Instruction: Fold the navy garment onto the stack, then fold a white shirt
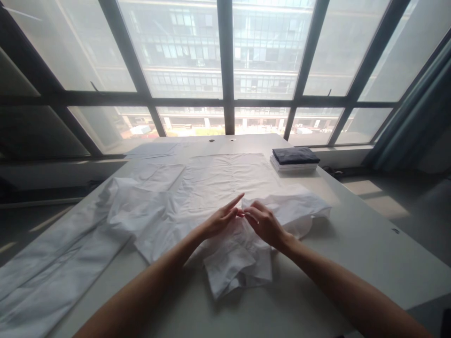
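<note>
A white shirt (218,180) lies spread over the table, a line of small buttons running down its middle. Its near end is bunched and crumpled towards me, and the sleeves fan out to both sides. My left hand (223,218) pinches the shirt's cloth near this end, its index finger stretched out. Close against it, my right hand (262,220) is closed in a pinch on the same spot. The fingertips nearly meet, and the exact bit of shirt between them is too small to make out.
A folded stack of cloth, dark on top (296,155) and white below, sits at the table's right back. More white fabric (66,267) runs along the left side. The white table (338,234) ends before large windows (183,47); a curtain (412,112) hangs at right.
</note>
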Tool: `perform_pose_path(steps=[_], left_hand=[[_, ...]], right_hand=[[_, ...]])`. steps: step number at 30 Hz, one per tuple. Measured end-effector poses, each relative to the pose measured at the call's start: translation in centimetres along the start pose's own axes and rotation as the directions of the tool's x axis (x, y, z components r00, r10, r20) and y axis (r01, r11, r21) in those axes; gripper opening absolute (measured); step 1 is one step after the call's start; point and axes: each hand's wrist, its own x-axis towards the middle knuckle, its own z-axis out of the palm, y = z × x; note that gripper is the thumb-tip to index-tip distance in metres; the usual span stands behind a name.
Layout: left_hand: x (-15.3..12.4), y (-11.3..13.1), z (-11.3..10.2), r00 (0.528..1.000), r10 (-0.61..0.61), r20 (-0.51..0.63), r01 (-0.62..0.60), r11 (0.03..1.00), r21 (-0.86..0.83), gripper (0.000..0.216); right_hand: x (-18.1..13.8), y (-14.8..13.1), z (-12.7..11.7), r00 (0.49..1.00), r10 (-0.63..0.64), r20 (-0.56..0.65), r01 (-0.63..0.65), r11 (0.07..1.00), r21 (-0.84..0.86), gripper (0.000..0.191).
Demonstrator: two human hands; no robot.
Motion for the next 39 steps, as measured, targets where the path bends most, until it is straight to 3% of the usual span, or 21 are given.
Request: perform_pose_path(steps=[3, 5, 8, 11, 13, 15, 19, 24, 27, 29, 35, 39], left_hand=[[-0.3, -0.2, 0.3, 0.997, -0.011, -0.076, 0.014, 0.999, 0.03, 0.071], [-0.2, -0.3, 0.5, 0.997, -0.013, -0.083, 0.016, 0.999, 0.04, 0.067], [0.1, -0.5, 0.7, 0.996, -0.002, -0.093, 0.011, 0.995, 0.095, 0.062], [0.5, -0.5, 0.3, 0.979, -0.01, -0.204, 0.026, 0.997, 0.077, 0.055], [0.7, -0.4, -0.3, 0.934, -0.041, -0.356, 0.037, 0.999, -0.018, 0.05], [0.8, -0.4, -1.0, 0.855, -0.131, -0.502, 0.029, 0.978, -0.206, 0.049], [0.6, -0.7, -3.6, 0.707, -0.347, -0.616, -0.07, 0.833, -0.549, 0.058], [0.0, -2.0, -7.1, 0.619, -0.448, -0.644, -0.21, 0.696, -0.686, 0.051], [0.0, -2.9, -8.1, 0.568, -0.486, -0.664, -0.292, 0.636, -0.715, 0.049], [0.0, -3.2, -8.5, 0.524, -0.515, -0.678, -0.34, 0.603, -0.721, 0.046], [-0.2, -3.0, -9.3, 0.433, -0.532, -0.727, -0.528, 0.504, -0.683, 0.044], [-0.6, -3.0, -10.2, 0.399, -0.539, -0.742, -0.548, 0.508, -0.664, 0.033]], right_hand=[[-0.4, -0.8, 1.1, 0.977, -0.088, 0.196, 0.07, 0.993, 0.098, 0.019], [-0.5, -0.9, 0.8, 0.959, -0.145, 0.243, 0.11, 0.982, 0.153, 0.021], [-0.3, -0.2, -0.5, 0.967, -0.139, 0.213, 0.115, 0.986, 0.121, 0.02], [0.0, 1.4, -2.3, 0.995, -0.013, 0.096, 0.015, 1.0, -0.026, 0.022], [0.2, 2.6, -3.7, 0.995, 0.095, -0.007, -0.095, 0.981, -0.168, 0.024], [0.3, 3.9, -5.1, 0.98, 0.18, -0.087, -0.198, 0.931, -0.305, 0.027], [0.3, 6.7, -7.9, 0.927, 0.302, -0.223, -0.371, 0.833, -0.41, 0.033], [-0.4, 11.5, -10.0, 0.827, 0.436, -0.354, -0.523, 0.828, -0.201, 0.037], [-1.3, 14.3, -9.8, 0.748, 0.57, -0.34, -0.605, 0.796, 0.001, 0.039], [-2.1, 15.9, -9.1, 0.724, 0.618, -0.305, -0.622, 0.777, 0.1, 0.039], [-3.8, 18.6, -6.9, 0.75, 0.624, -0.218, -0.601, 0.781, 0.171, 0.039], [-3.9, 19.0, -6.0, 0.797, 0.575, -0.184, -0.56, 0.818, 0.13, 0.04]])
